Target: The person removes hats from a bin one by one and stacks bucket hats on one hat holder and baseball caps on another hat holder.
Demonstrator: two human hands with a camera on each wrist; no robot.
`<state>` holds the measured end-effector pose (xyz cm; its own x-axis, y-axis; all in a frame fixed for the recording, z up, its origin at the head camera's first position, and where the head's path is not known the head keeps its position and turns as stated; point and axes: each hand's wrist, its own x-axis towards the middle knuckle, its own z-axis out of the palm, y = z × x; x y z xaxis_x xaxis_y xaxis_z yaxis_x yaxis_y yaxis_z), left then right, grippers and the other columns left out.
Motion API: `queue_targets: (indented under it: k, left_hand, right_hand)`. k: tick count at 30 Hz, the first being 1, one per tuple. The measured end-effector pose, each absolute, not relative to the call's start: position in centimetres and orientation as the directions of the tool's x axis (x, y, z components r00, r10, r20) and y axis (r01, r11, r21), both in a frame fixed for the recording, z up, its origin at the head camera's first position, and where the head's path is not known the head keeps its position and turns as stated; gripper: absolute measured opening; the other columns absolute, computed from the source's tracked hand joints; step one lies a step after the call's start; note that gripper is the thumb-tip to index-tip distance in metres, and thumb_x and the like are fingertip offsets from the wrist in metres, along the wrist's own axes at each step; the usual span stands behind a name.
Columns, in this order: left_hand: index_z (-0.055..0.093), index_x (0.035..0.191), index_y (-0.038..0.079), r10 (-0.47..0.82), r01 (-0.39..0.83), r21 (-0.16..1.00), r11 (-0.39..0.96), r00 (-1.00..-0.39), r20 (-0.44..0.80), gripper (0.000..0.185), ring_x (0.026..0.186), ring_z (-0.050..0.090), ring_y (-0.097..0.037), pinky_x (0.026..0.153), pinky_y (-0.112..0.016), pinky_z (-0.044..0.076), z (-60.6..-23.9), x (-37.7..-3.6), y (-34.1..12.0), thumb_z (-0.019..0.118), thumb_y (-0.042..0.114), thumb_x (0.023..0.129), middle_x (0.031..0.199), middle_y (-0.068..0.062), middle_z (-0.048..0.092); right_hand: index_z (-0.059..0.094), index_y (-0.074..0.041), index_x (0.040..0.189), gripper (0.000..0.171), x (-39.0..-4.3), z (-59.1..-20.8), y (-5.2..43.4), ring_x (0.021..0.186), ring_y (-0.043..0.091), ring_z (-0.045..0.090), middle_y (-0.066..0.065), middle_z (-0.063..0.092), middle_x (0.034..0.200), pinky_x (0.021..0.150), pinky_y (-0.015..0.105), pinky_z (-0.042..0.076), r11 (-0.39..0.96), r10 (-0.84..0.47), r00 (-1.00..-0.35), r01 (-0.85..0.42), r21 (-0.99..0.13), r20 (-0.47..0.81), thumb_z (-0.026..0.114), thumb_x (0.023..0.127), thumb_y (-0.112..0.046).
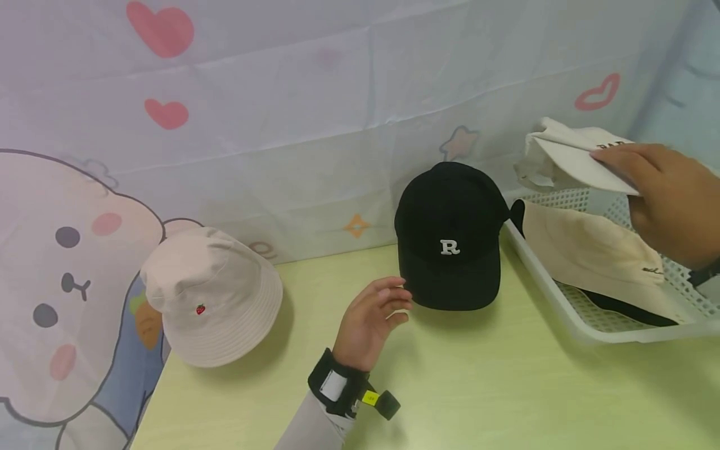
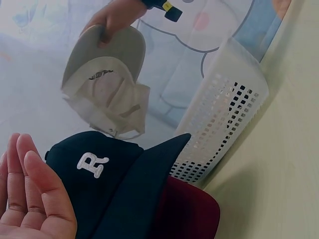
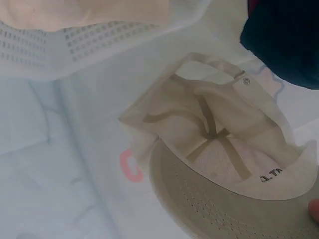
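Observation:
My left hand (image 1: 388,303) hovers open with relaxed fingers just left of a black cap (image 1: 450,237) bearing a white "R", which sits on the yellow-green table. From the left wrist view that hand (image 2: 30,199) shows an open palm beside the black cap (image 2: 99,184). My right hand (image 1: 647,181) pinches the brim of a white cap (image 1: 568,159) and holds it in the air above the white basket (image 1: 562,300). The right wrist view looks into the white cap's (image 3: 219,144) inside, with its seam tapes and back strap showing.
A pale pink bucket hat (image 1: 214,294) with a small strawberry lies at the table's left end. The basket holds a beige hat (image 1: 590,250) over something black. A cartoon-print cloth (image 1: 281,125) backs the table. Bare tabletop (image 1: 478,387) lies in front.

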<state>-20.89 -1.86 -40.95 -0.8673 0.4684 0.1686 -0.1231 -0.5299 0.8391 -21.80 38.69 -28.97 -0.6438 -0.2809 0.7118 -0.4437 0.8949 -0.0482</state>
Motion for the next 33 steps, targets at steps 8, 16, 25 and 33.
queue_targets:
  k: [8, 16, 25, 33]
  left_hand:
    - [0.064, 0.12, 0.013, 0.48, -0.113, 0.838, -0.534, -0.856, 0.191, 0.033, 0.096, 0.068, -0.009, 0.086, -0.023, 0.055, -40.7, -20.8, -1.7, 0.036, 0.007, 0.105, 0.105, 0.004, 0.071]
    - [0.064, 0.12, 0.014, 0.484, -0.119, 0.842, -0.526, -0.856, 0.182, 0.034, 0.097, 0.067, -0.01, 0.086, -0.023, 0.054, -40.5, -20.7, -1.7, 0.035, 0.007, 0.105, 0.105, 0.004, 0.071]
    - [0.064, 0.12, 0.014, 0.477, -0.113, 0.843, -0.526, -0.86, 0.182, 0.033, 0.097, 0.067, -0.01, 0.087, -0.023, 0.054, -40.3, -20.6, -1.7, 0.036, 0.007, 0.105, 0.105, 0.004, 0.071]
    - [0.064, 0.121, 0.013, 0.482, -0.122, 0.836, -0.534, -0.857, 0.183, 0.033, 0.097, 0.068, -0.01, 0.086, -0.023, 0.055, -40.3, -20.6, -1.6, 0.036, 0.006, 0.105, 0.105, 0.003, 0.071]
  right_hand:
    - [0.057, -0.008, 0.141, 0.073, -20.9, -28.5, 37.0, 0.11, 0.055, 0.057, 0.029, 0.061, 0.128, 0.111, 0.048, 0.044, 0.849, -0.29, -0.562, -0.524, -0.063, 0.774, 0.044, 0.073, 0.014]
    - [0.06, -0.003, 0.135, 0.064, -20.5, -28.5, 35.1, 0.107, 0.052, 0.057, 0.026, 0.064, 0.127, 0.111, 0.024, 0.039, 0.825, -0.251, -0.478, -0.56, -0.071, 0.842, 0.037, 0.077, 0.01]
    - [0.063, -0.004, 0.131, 0.061, -20.0, -28.6, 33.3, 0.111, 0.05, 0.057, 0.024, 0.064, 0.128, 0.11, 0.013, 0.034, 0.823, -0.14, -0.439, -0.55, -0.142, 0.888, 0.035, 0.078, 0.006]
    - [0.062, -0.004, 0.131, 0.059, -19.2, -28.7, 31.5, 0.113, 0.048, 0.057, 0.025, 0.063, 0.128, 0.108, 0.008, 0.031, 0.796, -0.104, -0.42, -0.579, -0.178, 0.901, 0.035, 0.079, 0.008]
